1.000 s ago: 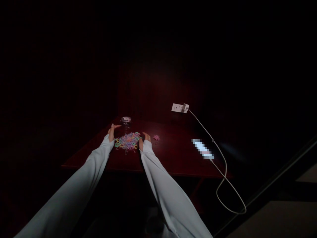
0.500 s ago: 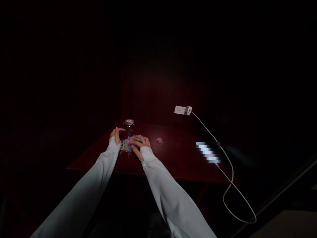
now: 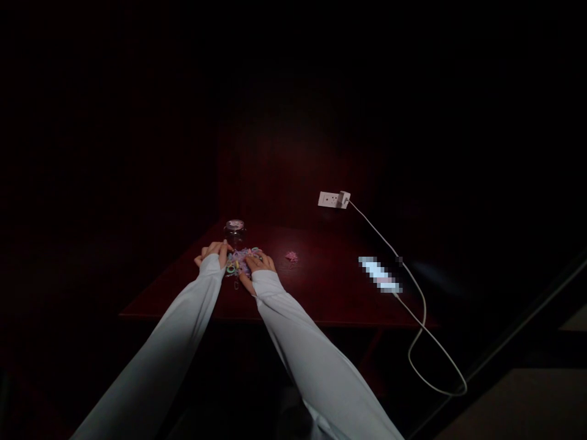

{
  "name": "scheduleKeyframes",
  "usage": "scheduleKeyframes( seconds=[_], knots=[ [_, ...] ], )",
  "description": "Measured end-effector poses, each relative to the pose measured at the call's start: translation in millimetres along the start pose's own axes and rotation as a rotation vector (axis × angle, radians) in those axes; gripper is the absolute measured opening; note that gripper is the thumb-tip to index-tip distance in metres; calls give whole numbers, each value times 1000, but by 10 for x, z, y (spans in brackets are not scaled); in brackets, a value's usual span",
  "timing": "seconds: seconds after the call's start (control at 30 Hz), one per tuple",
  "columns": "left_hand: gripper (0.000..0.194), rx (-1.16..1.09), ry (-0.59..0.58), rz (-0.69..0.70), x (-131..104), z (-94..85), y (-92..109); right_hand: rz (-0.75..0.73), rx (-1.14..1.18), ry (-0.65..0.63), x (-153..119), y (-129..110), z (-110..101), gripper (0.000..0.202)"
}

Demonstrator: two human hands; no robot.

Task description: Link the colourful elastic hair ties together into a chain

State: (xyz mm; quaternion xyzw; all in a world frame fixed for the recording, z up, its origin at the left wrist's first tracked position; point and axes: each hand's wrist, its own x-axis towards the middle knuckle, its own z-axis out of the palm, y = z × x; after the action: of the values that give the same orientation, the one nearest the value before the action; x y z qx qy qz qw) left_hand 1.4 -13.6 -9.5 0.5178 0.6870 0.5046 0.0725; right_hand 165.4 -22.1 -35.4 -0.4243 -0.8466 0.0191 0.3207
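Head view: multicoloured pile of small looped bands (image 3: 239,261) lies on the dark red wooden table (image 3: 316,296), between your hands. Your left hand (image 3: 214,252) touches its left edge, fingers close together; whether they grip any bands, cannot tell. Your right hand (image 3: 259,267) rests over its right side, thumb spread wide from the fingers. Clear lidded jar (image 3: 235,231) stands just behind; small pink heap (image 3: 291,256) lies to the right.

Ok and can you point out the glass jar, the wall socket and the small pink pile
Glass jar (image 3: 235,225): head view, on its lid.
Wall socket (image 3: 326,200): head view, plate's left part.
Small pink pile (image 3: 291,257): head view, its middle.
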Motion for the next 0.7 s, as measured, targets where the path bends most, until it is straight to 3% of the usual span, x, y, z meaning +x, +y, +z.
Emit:
scheduleKeyframes(
  seconds=[0.13,0.3,0.47,0.53,0.7],
  knots=[
    [24,69,-35,20,-1,40,-2,170,64,73,8,74,24,43],
    [29,12,-43,30,5,7,-21,389,170,101,39,111,-55,26],
    [24,98,-115,73,-9,-22,-37,617,112,115,51,75,-239,21],
    [22,146,-197,119,-16,0,-34,626,83,89,49,68,-251,21],
    [26,307,-360,248,-51,71,-17,491,165,66,36,120,-127,27]
  ],
)
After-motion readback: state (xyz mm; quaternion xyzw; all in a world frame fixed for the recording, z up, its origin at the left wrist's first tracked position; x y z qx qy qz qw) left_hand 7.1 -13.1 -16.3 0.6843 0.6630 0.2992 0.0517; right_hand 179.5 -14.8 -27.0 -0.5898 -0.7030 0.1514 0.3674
